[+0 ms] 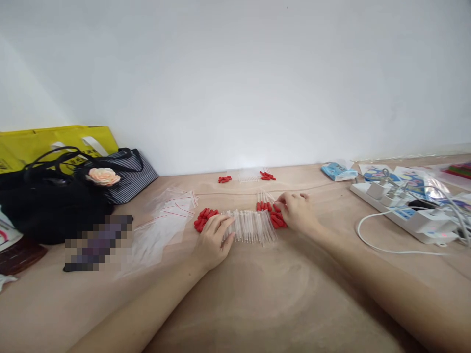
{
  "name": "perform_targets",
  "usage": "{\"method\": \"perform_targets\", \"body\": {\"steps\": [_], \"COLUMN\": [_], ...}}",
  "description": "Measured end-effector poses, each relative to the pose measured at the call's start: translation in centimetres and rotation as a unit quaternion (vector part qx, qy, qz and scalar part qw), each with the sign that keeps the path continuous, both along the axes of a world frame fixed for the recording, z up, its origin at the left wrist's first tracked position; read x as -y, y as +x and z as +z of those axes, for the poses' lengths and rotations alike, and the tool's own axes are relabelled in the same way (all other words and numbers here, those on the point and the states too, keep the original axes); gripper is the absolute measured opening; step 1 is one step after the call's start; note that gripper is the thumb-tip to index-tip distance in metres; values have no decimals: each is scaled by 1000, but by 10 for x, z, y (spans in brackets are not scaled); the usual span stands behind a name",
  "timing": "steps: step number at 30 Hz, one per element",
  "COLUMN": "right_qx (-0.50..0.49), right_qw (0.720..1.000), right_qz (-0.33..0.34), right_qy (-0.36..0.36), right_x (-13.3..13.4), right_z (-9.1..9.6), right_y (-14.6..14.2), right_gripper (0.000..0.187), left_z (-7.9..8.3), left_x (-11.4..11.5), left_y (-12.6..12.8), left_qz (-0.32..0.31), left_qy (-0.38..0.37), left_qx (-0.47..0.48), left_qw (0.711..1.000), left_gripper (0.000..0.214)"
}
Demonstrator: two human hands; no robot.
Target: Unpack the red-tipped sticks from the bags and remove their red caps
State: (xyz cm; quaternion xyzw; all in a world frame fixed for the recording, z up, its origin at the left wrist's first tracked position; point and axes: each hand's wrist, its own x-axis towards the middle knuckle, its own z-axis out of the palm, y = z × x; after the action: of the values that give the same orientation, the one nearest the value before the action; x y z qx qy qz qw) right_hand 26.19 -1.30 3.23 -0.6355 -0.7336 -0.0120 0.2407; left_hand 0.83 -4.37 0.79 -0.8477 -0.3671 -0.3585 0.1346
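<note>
A row of slim clear plastic tubes [253, 226] lies side by side on the wooden table. My left hand [215, 240] rests at the row's left end, fingers stretched out and thumb apart, touching the nearest tubes. Behind that hand sits a pile of small red caps [204, 218]. My right hand [297, 211] is over another heap of red caps [276, 221] at the row's right end. Its fingers are bent together on a red cap, partly hidden by the hand. Several tubes with red ends [263, 206] lie side by side just left of it.
Flat clear bags with red lines [162, 220] spread at the left, beside black and striped bags [127, 176] and a yellow bag [99, 135]. More red pieces [268, 175] lie near the wall. At right are a blue packet [338, 171] and a white power strip [405, 215] with cables.
</note>
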Motion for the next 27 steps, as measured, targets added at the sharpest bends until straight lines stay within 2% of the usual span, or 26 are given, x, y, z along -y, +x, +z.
{"method": "perform_targets", "body": {"steps": [2,3,6,9,15,19,22,27], "right_qx": [8,11,13,8,14,26,34,35], "right_qw": [983,970,939,925,899,911,920,914], "right_qz": [118,153,216,248,284,266,245,242], "right_qy": [139,189,267,286,333,315,304,324], "right_x": [21,29,42,42,40,38,36,35], "right_z": [-11,-17,-30,-35,-37,-39,-39,-40], "right_y": [-5,-7,-14,-21,-32,-31,-30,-30], "right_gripper": [17,17,17,16,12,9,14,11], "left_z": [1,2,3,5,4,1,1,0], "left_x": [3,4,9,12,7,5,4,0], "left_y": [2,4,8,14,22,25,25,24], "left_qz": [-2,-5,-25,-41,-60,-69,-79,-98], "left_qy": [39,57,98,100,46,29,37,64], "left_qx": [1,1,-24,-77,-171,-141,-116,-108], "left_qw": [999,998,995,991,982,987,989,987], "left_gripper": [36,37,35,29,28,20,17,15]}}
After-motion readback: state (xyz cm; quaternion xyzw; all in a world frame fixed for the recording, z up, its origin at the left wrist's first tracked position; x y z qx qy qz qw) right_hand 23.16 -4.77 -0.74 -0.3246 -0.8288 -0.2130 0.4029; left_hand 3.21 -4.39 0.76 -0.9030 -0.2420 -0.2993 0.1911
